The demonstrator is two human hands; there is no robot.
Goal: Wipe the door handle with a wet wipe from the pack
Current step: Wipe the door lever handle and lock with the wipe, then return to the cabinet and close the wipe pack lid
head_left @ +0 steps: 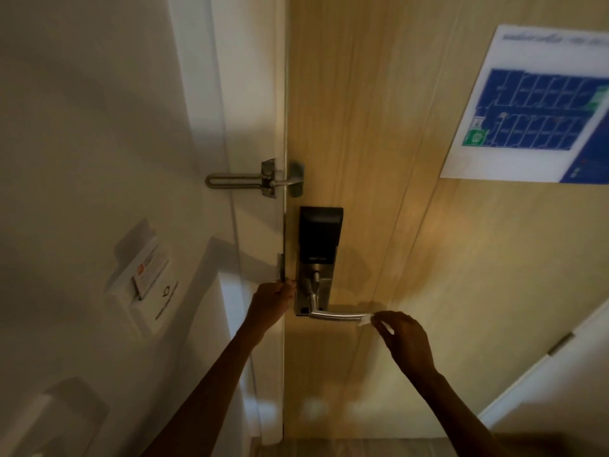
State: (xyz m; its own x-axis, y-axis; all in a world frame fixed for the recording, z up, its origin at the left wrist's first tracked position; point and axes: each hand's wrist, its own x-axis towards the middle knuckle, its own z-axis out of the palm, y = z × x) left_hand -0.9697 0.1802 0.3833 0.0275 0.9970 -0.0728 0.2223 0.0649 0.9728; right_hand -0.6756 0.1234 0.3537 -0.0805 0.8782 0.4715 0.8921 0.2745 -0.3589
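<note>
A silver lever door handle (336,314) sticks out to the right from a black-and-metal electronic lock plate (318,245) on a light wooden door (379,127). My right hand (407,338) pinches a small white wet wipe (367,319) against the handle's free right end. My left hand (272,303) grips the door's edge just left of the lock plate, level with the handle. The wipe pack is not in view.
A metal swing-bar door guard (250,180) bridges door and white frame above the lock. A key-card holder (145,278) is fixed to the white wall at left. A blue evacuation plan (534,110) hangs on the door at upper right. A white panel edge (560,347) runs at lower right.
</note>
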